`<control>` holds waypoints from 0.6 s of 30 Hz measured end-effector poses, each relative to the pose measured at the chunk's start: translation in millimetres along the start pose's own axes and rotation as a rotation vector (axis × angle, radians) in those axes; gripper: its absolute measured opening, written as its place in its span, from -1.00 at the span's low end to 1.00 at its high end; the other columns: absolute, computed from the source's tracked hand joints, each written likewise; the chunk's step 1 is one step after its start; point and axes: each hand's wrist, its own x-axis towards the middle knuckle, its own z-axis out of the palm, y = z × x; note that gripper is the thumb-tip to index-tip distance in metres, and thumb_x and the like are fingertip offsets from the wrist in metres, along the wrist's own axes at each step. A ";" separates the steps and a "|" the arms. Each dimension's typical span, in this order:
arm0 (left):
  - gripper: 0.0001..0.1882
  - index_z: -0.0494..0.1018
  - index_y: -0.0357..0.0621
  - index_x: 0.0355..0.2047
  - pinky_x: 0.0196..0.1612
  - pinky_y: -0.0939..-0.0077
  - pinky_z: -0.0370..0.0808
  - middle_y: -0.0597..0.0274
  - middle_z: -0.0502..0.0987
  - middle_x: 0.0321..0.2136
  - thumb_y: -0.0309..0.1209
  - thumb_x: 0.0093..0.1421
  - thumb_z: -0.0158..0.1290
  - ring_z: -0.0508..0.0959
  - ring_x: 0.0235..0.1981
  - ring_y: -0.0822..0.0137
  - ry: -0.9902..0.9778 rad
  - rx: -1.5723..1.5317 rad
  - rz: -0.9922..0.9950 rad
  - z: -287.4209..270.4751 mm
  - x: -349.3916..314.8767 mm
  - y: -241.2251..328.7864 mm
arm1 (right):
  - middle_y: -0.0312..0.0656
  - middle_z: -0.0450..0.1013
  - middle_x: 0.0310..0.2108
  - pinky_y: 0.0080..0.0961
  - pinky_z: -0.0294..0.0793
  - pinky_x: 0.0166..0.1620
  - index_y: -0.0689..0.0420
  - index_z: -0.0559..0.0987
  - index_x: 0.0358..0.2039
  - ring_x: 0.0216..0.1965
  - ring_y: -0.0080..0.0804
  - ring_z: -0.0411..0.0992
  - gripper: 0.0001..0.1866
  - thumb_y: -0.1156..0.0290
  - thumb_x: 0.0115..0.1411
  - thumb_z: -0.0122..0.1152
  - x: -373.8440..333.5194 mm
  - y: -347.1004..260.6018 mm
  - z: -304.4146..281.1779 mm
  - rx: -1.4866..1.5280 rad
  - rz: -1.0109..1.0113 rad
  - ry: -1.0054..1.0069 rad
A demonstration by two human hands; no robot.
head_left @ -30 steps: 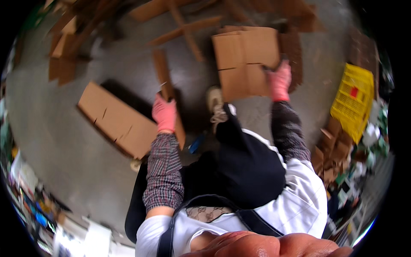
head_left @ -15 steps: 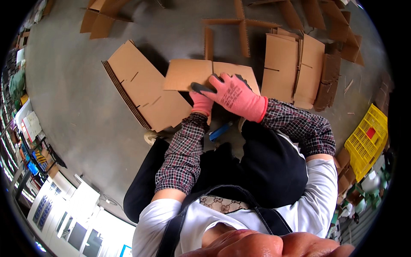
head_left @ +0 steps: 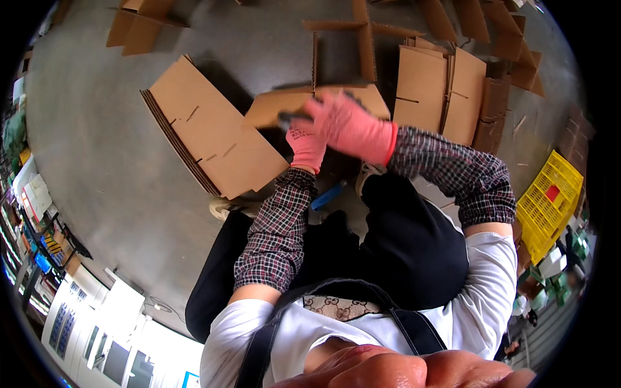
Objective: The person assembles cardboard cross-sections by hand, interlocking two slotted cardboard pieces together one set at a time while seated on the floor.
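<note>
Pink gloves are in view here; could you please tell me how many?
2: one on the left hand, one on the right hand partly in front of it; others could be hidden.

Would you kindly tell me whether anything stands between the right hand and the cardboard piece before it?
Nothing visible does: the right hand overlaps the cardboard piece in this view, with the left hand close beside it. Blur hides exact contact.

Pink-gloved hands [head_left: 356, 126] emerge from dark checked sleeves [head_left: 272, 233].
</note>
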 end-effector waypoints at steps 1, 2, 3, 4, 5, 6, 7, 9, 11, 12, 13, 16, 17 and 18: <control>-0.59 0.28 -0.14 -0.05 -0.27 0.26 0.47 0.03 0.42 -0.12 -0.33 0.08 -0.02 0.51 -0.25 0.08 0.000 -0.020 -0.006 -4.0 1.2 8.8 | -0.15 0.31 -0.16 -0.32 0.48 -0.25 -0.16 0.37 0.07 -0.24 -0.24 0.39 -0.52 0.29 0.08 0.09 -0.5 15.9 0.5 -0.034 0.055 0.000; -0.57 0.26 -0.14 -0.03 -0.27 0.25 0.47 0.04 0.41 -0.13 -0.34 0.07 0.00 0.51 -0.25 0.07 0.074 -0.057 -0.016 -4.9 0.5 11.5 | -0.16 0.31 -0.14 -0.39 0.50 -0.25 -0.11 0.33 0.11 -0.24 -0.26 0.40 -0.45 0.37 0.04 0.12 4.2 26.6 3.4 0.016 0.130 -0.082; -0.54 0.25 -0.13 -0.02 -0.28 0.23 0.47 0.05 0.41 -0.13 -0.35 0.05 0.01 0.51 -0.26 0.06 0.148 -0.097 -0.020 -5.5 -0.4 14.5 | -0.15 0.31 -0.12 -0.41 0.50 -0.25 -0.09 0.31 0.12 -0.23 -0.26 0.40 -0.43 0.39 0.04 0.12 7.4 31.4 6.9 0.010 0.152 -0.054; -0.52 0.23 -0.13 0.00 -0.28 0.22 0.47 0.06 0.40 -0.13 -0.36 0.04 0.02 0.51 -0.26 0.05 0.221 -0.135 -0.025 -6.0 -1.3 18.2 | -0.14 0.30 -0.11 -0.42 0.50 -0.26 -0.07 0.29 0.14 -0.22 -0.27 0.40 -0.41 0.41 0.03 0.12 10.1 34.2 10.6 0.004 0.175 -0.026; -0.49 0.21 -0.13 0.02 -0.29 0.21 0.47 0.08 0.40 -0.14 -0.37 0.03 0.03 0.51 -0.26 0.04 0.297 -0.173 -0.035 -6.1 -2.1 20.0 | -0.13 0.30 -0.09 -0.44 0.50 -0.27 -0.05 0.28 0.15 -0.21 -0.27 0.41 -0.39 0.43 0.02 0.12 13.4 33.9 7.4 -0.002 0.193 0.003; -0.51 0.21 -0.10 -0.01 -0.26 0.20 0.46 0.07 0.40 -0.09 -0.33 0.05 0.06 0.50 -0.23 0.01 0.308 -0.239 -0.045 -9.4 -5.0 18.9 | -0.06 0.25 -0.01 -0.45 0.51 -0.30 0.00 0.24 0.17 -0.26 -0.26 0.45 -0.33 0.47 -0.01 0.14 16.2 35.1 3.2 -0.007 0.218 -0.047; -0.49 0.20 -0.10 0.00 -0.26 0.20 0.46 0.07 0.40 -0.10 -0.33 0.04 0.06 0.50 -0.23 0.01 0.328 -0.232 -0.035 -10.0 -5.6 15.6 | -0.03 0.23 0.02 -0.47 0.51 -0.30 -0.01 0.24 0.18 -0.29 -0.26 0.46 -0.32 0.47 -0.02 0.14 18.2 37.0 -2.2 -0.003 0.201 -0.072; -0.47 0.19 -0.09 0.02 -0.26 0.19 0.46 0.07 0.40 -0.11 -0.33 0.03 0.07 0.50 -0.23 0.01 0.354 -0.224 -0.002 -8.1 -7.2 12.6 | 0.03 0.18 0.07 -0.49 0.51 -0.32 -0.02 0.24 0.18 -0.34 -0.26 0.49 -0.30 0.49 -0.04 0.15 18.5 38.2 -14.0 0.004 0.184 -0.132; -0.44 0.17 -0.15 0.04 -0.27 0.20 0.46 0.05 0.40 -0.13 -0.37 0.02 0.06 0.51 -0.26 0.01 0.311 -0.168 -0.018 -7.9 -5.2 15.2 | 0.11 0.06 0.18 -0.50 0.50 -0.32 0.05 0.24 0.17 -0.39 -0.26 0.50 -0.29 0.52 -0.07 0.13 16.4 30.2 -3.0 -0.084 0.018 -0.214; -0.44 0.17 -0.16 0.03 -0.28 0.21 0.47 0.05 0.40 -0.15 -0.39 0.00 0.05 0.51 -0.28 0.02 0.324 -0.144 0.012 -7.0 -5.9 21.7 | 0.11 0.05 0.19 -0.49 0.50 -0.31 0.06 0.24 0.17 -0.38 -0.25 0.49 -0.29 0.52 -0.08 0.13 11.0 40.8 15.7 -0.041 0.062 -0.138; -0.44 0.18 -0.18 0.03 -0.29 0.22 0.47 0.06 0.39 -0.16 -0.42 -0.01 0.05 0.51 -0.29 0.02 0.337 -0.120 0.045 -6.4 -6.6 27.3 | 0.11 0.04 0.20 -0.48 0.49 -0.31 0.07 0.24 0.17 -0.38 -0.24 0.49 -0.29 0.52 -0.08 0.12 4.4 51.7 38.7 -0.001 0.108 -0.061; -0.41 0.17 -0.18 0.04 -0.23 0.22 0.46 0.00 0.39 -0.12 -0.38 -0.02 0.08 0.49 -0.21 0.02 0.364 -0.211 0.048 -1.2 -3.6 20.0 | 0.06 0.09 0.17 -0.36 0.41 -0.12 0.05 0.27 0.14 -0.14 -0.18 0.38 -0.28 0.45 -0.13 0.19 6.6 49.1 42.4 -0.007 0.070 -0.019; -0.39 0.16 -0.18 0.05 -0.21 0.23 0.46 -0.01 0.39 -0.10 -0.37 -0.02 0.09 0.48 -0.19 0.02 0.375 -0.232 0.058 -1.8 -3.8 17.7 | 0.05 0.10 0.16 -0.29 0.38 -0.07 0.03 0.30 0.12 -0.07 -0.15 0.34 -0.27 0.41 -0.17 0.23 2.4 47.4 34.2 -0.025 0.072 -0.060; -0.39 0.16 -0.18 0.06 -0.19 0.24 0.46 -0.01 0.39 -0.09 -0.38 -0.01 0.09 0.48 -0.17 0.01 0.355 -0.239 0.071 -3.2 -4.3 18.7 | 0.06 0.11 0.15 -0.21 0.34 -0.03 0.02 0.34 0.09 -0.02 -0.11 0.29 -0.27 0.37 -0.20 0.27 -5.2 44.4 44.6 0.026 0.134 0.082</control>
